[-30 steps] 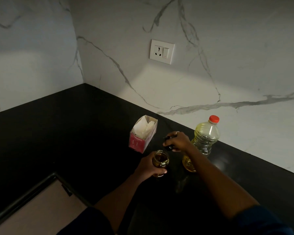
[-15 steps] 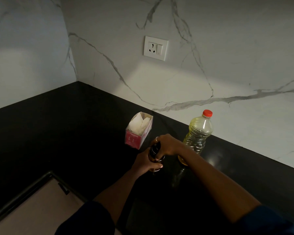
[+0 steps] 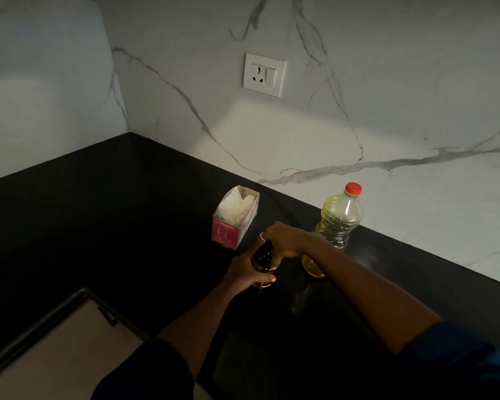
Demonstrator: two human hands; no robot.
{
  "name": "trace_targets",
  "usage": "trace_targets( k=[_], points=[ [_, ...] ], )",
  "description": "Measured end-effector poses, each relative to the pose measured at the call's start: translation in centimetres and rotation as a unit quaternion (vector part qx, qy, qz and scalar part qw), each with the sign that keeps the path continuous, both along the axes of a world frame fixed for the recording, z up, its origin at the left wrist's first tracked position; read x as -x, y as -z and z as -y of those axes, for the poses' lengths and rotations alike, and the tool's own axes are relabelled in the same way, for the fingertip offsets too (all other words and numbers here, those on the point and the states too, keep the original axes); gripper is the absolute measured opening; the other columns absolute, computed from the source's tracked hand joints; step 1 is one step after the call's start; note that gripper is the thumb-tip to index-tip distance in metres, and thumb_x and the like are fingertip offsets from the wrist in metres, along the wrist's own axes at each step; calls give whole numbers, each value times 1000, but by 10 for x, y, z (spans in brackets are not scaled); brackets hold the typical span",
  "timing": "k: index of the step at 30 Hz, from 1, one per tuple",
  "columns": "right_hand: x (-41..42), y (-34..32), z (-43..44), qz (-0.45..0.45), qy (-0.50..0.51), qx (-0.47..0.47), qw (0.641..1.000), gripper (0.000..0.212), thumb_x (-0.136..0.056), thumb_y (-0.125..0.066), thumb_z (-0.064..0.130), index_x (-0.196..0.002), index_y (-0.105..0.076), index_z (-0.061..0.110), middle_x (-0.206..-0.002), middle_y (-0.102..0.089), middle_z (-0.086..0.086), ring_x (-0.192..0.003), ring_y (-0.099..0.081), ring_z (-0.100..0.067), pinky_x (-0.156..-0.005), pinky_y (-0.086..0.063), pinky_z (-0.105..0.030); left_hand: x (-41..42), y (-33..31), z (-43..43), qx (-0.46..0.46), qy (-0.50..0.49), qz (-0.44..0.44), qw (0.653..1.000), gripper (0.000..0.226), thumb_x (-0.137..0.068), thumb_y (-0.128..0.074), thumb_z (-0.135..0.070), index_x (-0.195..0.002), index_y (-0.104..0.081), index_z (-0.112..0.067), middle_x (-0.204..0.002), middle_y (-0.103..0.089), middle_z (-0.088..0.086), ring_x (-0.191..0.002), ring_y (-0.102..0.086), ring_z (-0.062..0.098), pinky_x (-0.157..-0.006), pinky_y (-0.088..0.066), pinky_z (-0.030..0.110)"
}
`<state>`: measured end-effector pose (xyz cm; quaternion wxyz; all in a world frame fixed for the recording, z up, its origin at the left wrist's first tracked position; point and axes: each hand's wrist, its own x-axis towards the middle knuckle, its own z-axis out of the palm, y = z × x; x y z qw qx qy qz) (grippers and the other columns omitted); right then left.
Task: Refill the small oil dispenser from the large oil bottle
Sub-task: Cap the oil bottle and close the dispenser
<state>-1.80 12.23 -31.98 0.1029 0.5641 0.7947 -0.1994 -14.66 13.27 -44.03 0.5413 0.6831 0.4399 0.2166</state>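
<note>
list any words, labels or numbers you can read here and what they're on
Nothing reads cleanly.
Pink box: a pale line of print and small marks on its front, too blurred to read.
Dispenser: a faint pale mark low on the glass, too small to read.
Oil bottle: no label in view.
Socket: no lettering, only a red dot.

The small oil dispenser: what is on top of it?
The right hand grips the dark cap on the small oil dispenser, which the left hand holds. The mouth underneath is covered, so cannot be seen.
</note>
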Motion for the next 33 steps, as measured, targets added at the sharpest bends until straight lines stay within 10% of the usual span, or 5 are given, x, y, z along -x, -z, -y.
trace_targets(
  k=[13, 23, 28, 33],
  points=[
    [-4, -2, -4, -2, -67, 34, 997, 54, -68, -75, 7, -119, -63, 19, -121, -61, -6, -111, -55, -20, -92, -48, -32, 0, -5, -6, -11, 28, -41, 999, 89, -64, -82, -15, -139, -36, -28, -123, -58, -4, -117, -54, 12, -93, -40, 19],
    [20, 12, -12, -43, 252, 60, 965, 56, -81, -68, 43, -111, -57, -3, -95, -64, -14, -65, -63, -19, -70, -54, -28, -3, 2, -4, -9, -10, -62, 998, 65, -59, -85, -15, -118, -57, -17, -111, -63, -5, -103, -57, 6, -89, -40, 16],
    [-7, 2, -11, -107, 263, 173, 943, 71, -74, -70, 51, -125, -50, 5, -122, -57, -16, -100, -63, -29, -83, -55, -35, -3, 3, -6, 0, 3, -62, 998, 70, -60, -84, -14, -122, -53, -18, -108, -58, -11, -106, -54, 5, -90, -38, 19],
    [-31, 41, 9, -218, 188, 91, 953, 73, -66, -83, 27, -129, -48, 22, -124, -58, 2, -116, -52, -15, -102, -39, -31, -2, 0, -6, -18, 8, -70, 997, 74, -59, -85, -17, -125, -51, -21, -112, -61, -7, -107, -57, 9, -86, -38, 12]
  ],
)
